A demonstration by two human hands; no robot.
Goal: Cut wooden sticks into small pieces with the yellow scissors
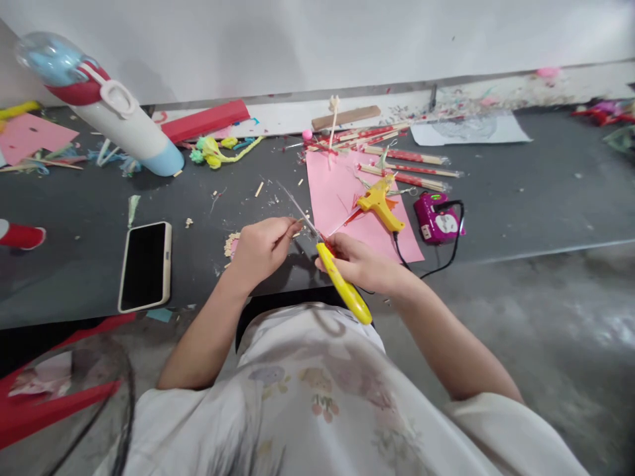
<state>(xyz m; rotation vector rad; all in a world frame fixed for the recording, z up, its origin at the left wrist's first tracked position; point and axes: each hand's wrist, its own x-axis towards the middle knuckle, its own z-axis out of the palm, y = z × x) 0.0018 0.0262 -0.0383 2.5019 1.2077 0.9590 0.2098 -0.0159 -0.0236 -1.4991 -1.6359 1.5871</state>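
My right hand (364, 264) is closed around a yellow-handled tool with a long thin metal blade (346, 284); its blade points away and to the left. Something red shows by the fingers of that hand. My left hand (265, 248) is pinched shut close to the blade, and what lies between its fingertips is too small to make out. Beside the left wrist, small pale wooden pieces (230, 244) edge a bit of pink. Just beyond the right hand, a yellow glue gun (381, 203) lies on a pink sheet (325, 192).
Red-wrapped bundles of sticks (411, 156) lie behind the glue gun. A purple power socket (436, 218) with a black cord stands to the right. A phone (145, 266) lies at left, below a tall bottle (133, 129). Yellow and green yarn (213, 153) lies by the wall.
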